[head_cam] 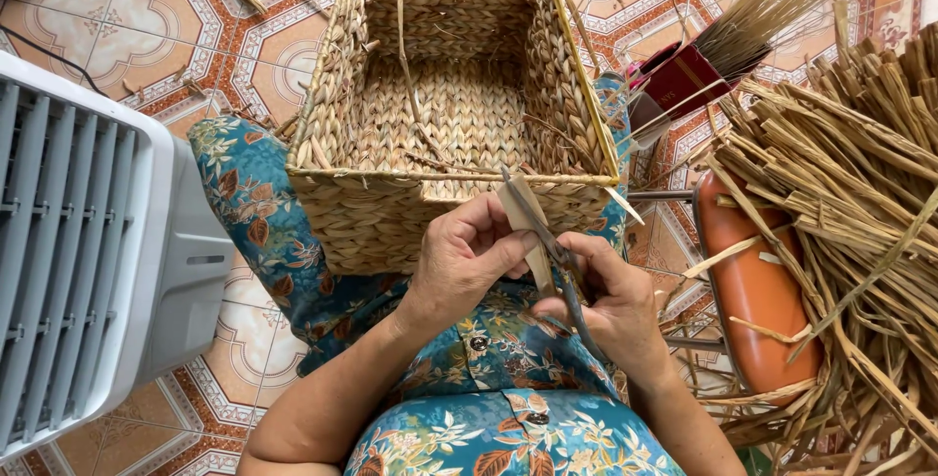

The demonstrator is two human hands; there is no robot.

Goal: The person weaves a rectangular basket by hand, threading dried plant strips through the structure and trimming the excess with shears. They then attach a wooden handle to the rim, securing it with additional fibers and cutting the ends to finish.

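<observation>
A rectangular woven straw basket (391, 222) rests on my lap, its open top facing up. Just below its near rim, my left hand (464, 256) pinches a flat tan straw strip (518, 210) that stands upright. My right hand (611, 305) grips a pair of dark scissors (547, 241), whose blades cross the strip right beside my left thumb. Loose straw ends stick out from the basket's rim.
A big pile of dried straw strips (840, 183) lies at the right over an orange stool (752, 290). A grey-white fan housing (88, 261) stands at the left. A dark red box (679, 80) with thin stalks sits behind on the patterned tile floor (147, 17).
</observation>
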